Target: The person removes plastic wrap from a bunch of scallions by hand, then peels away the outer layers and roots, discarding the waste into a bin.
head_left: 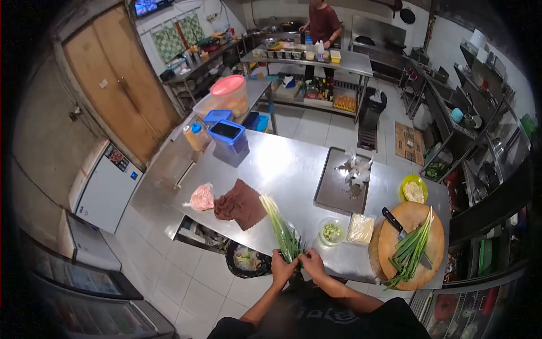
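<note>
A bunch of green onions [278, 226] in clear plastic lies over the front edge of the steel table [271, 169]. My left hand [283, 268] is closed round its green end. Close beside it, my right hand [311, 264] pinches the same end of the bundle. Left of the bunch are a brown cloth [244, 204] and a bag of pink meat [202, 198]. To the right stand a tub of chopped greens [331, 231] and a pack of pale slices [361, 228]. More green onions [415, 243] and a knife [393, 219] lie on a round wooden board [436, 248].
A dark tray [324, 195] with plastic bags and a yellow bowl [405, 189] are farther back. Blue containers [231, 141] stand at the back left. Below the table edge is a black bin [232, 265]. Another person [323, 25] stands behind the far counter.
</note>
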A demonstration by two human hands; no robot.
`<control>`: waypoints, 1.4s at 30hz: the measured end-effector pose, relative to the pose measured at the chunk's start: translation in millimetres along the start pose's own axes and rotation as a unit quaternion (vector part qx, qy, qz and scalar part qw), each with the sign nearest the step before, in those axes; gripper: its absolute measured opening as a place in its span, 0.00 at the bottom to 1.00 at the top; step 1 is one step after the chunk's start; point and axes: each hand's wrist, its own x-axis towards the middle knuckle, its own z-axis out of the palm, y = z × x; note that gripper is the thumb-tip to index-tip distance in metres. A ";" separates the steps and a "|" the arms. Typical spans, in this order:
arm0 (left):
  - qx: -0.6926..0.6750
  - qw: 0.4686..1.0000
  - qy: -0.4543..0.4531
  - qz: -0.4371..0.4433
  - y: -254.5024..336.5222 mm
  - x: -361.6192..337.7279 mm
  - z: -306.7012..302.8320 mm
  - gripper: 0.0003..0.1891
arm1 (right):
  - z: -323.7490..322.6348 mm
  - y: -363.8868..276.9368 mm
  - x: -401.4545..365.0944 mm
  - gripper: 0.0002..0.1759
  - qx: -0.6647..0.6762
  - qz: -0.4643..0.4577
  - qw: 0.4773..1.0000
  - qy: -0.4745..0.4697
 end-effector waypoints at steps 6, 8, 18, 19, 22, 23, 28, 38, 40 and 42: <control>0.016 1.000 0.012 0.012 1.7 -2.1 1.6 0.38 | -3.9 -11.5 7.1 0.23 -0.032 -0.097 0.994 -0.028; 0.034 0.998 0.036 0.041 -3.7 -6.3 4.0 0.39 | -1.1 -5.1 16.7 0.21 -0.045 -0.123 0.991 -0.034; -0.069 0.997 0.035 0.015 20.9 -30.5 -16.8 0.24 | 3.2 -6.4 24.8 0.17 -0.017 -0.114 0.993 -0.003; -0.090 0.996 0.018 0.014 20.6 -31.8 -16.9 0.18 | 4.0 -6.3 24.5 0.17 -0.018 -0.123 0.992 0.004; -0.089 0.992 0.079 0.038 22.1 -31.0 -7.3 0.12 | 9.8 -1.2 27.9 0.16 0.003 -0.128 0.992 -0.006; -0.089 0.992 0.079 0.040 22.4 -31.0 -5.4 0.12 | 10.3 2.0 29.4 0.16 0.004 -0.130 0.992 -0.005; -0.069 0.995 0.045 0.052 37.9 -35.8 -12.0 0.12 | 0.7 -2.1 26.9 0.11 0.056 -0.100 0.990 -0.079; 0.109 0.982 -0.045 0.148 42.7 -24.3 -20.8 0.22 | -26.9 -34.8 12.5 0.14 0.096 0.043 0.975 -0.196; 0.099 0.982 -0.033 0.156 39.2 -22.0 -18.4 0.18 | -28.7 -26.6 14.7 0.13 0.243 0.099 0.937 -0.230; 0.111 0.983 -0.042 0.142 36.9 -17.1 -19.1 0.17 | -29.3 -19.0 13.0 0.13 0.273 0.086 0.935 -0.209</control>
